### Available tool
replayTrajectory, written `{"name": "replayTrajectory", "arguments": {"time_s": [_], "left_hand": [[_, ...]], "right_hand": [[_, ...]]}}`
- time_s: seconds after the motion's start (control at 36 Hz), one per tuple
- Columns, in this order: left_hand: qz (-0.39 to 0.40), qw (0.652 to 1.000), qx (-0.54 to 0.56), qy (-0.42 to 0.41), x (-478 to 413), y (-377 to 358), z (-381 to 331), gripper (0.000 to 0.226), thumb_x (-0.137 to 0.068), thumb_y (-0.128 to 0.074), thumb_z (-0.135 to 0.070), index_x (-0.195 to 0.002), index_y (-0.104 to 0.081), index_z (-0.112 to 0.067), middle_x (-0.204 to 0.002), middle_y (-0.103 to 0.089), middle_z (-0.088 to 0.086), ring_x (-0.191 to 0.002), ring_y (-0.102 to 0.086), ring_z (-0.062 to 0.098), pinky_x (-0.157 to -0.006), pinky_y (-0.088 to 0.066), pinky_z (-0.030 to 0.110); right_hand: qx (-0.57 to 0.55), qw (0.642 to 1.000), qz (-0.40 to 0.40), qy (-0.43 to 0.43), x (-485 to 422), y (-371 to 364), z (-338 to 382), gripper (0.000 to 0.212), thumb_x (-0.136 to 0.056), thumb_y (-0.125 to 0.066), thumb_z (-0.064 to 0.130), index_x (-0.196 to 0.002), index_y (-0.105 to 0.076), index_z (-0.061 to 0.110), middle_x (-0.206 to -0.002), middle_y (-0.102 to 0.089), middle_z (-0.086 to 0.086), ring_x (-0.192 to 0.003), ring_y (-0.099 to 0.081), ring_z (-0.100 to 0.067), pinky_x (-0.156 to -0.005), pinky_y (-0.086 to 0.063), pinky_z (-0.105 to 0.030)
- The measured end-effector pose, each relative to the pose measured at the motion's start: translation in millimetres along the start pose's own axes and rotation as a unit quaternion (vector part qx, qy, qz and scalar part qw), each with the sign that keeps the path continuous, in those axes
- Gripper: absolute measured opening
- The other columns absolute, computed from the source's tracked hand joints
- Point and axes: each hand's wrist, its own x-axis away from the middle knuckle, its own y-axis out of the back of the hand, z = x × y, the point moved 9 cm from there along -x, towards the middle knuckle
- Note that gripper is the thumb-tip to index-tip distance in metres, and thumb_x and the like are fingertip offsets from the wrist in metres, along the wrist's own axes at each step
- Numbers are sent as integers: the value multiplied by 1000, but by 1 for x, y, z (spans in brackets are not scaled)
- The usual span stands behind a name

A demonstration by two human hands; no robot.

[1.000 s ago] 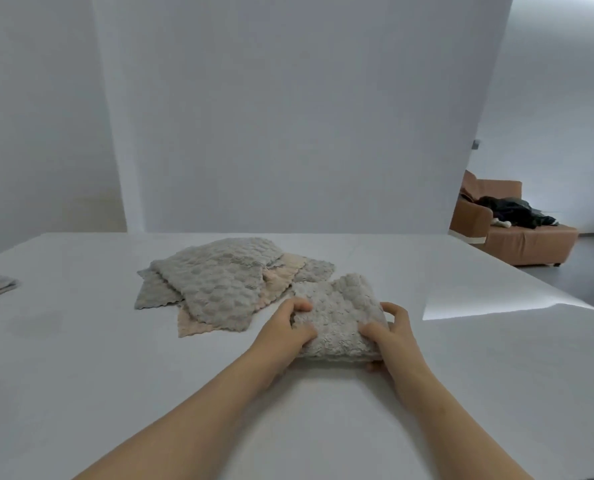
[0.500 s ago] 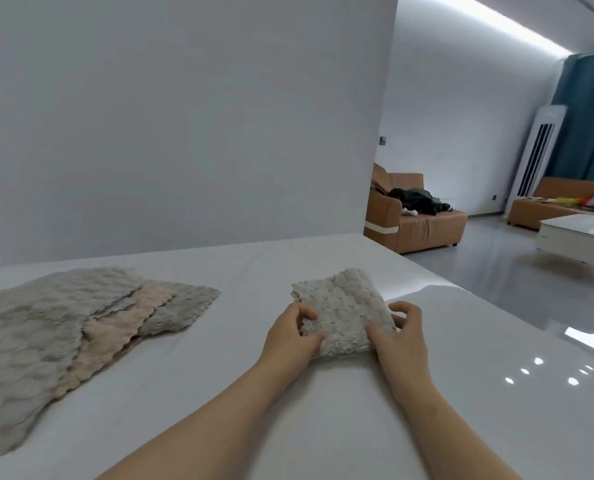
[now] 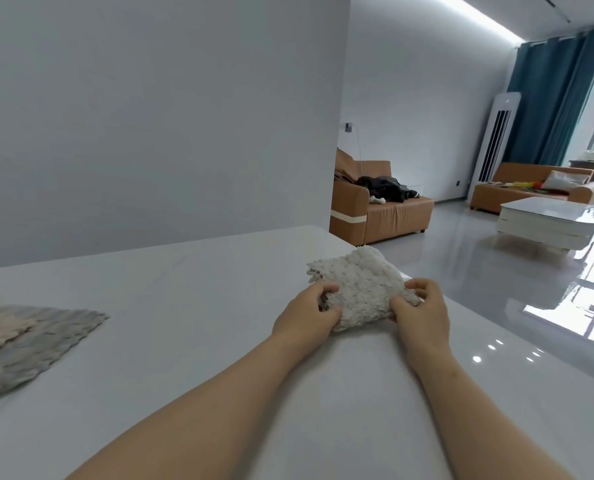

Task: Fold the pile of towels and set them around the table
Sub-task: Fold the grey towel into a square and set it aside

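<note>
Folded towel [image 3: 364, 285], long axis pointing away (slightly rightward), pinched by left hand [image 3: 306, 317] and right hand [image 3: 423, 313]

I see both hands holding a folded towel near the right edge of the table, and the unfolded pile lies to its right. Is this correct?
Not quite. In the head view the unfolded pile lies to the left of the folded towel, not to its right. The rest stands: the left hand and the right hand grip that towel near the right edge of the table.
</note>
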Motion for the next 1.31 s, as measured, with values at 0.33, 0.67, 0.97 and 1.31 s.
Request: {"name": "replayTrajectory", "arguments": {"time_s": [0.33, 0.67, 0.97, 1.31], "left_hand": [[-4, 987, -159, -23, -53, -27, -9, 40, -94, -42, -27, -133, -43, -34, -140, -44, -8, -126, -40, 19, -99, -37, 34], [-73, 953, -293, 6, -35, -18, -7, 33, -93, -35, -20, -123, -49, -18, -124, -54, 4, -114, -45, 25, -91, -34, 35], [-64, 912, -405, -5, 37, 10, -5, 30, -94, -31, -29, -112, -52, -18, -118, -54, 0, -109, -45, 23, -81, -28, 33], [-125, 895, -429, 8, 157, 141, 16, 34, -94, -35, -31, -126, -46, -27, -129, -48, -7, -117, -44, 16, -92, -31, 28]], "right_hand": [[42, 999, 22, -2, -52, 4, -12, 15, -83, -58, 11, -98, -61, 16, -110, -60, -11, -95, -54, -19, -90, -40, -29], [313, 946, 51, 65, -31, -9, 3, 49, -89, -48, 23, -137, -40, 18, -153, -19, -8, -140, -13, -25, -112, -16, -41], [378, 909, 110, 140, 44, -34, 37, 49, -87, -48, 22, -135, -37, 21, -132, -41, -5, -125, -34, -25, -102, -26, -34], [351, 875, 244, 226, 169, -106, 93, 29, -91, -43, 26, -118, -53, 22, -123, -49, 2, -117, -40, -18, -94, -29, -27]]}}
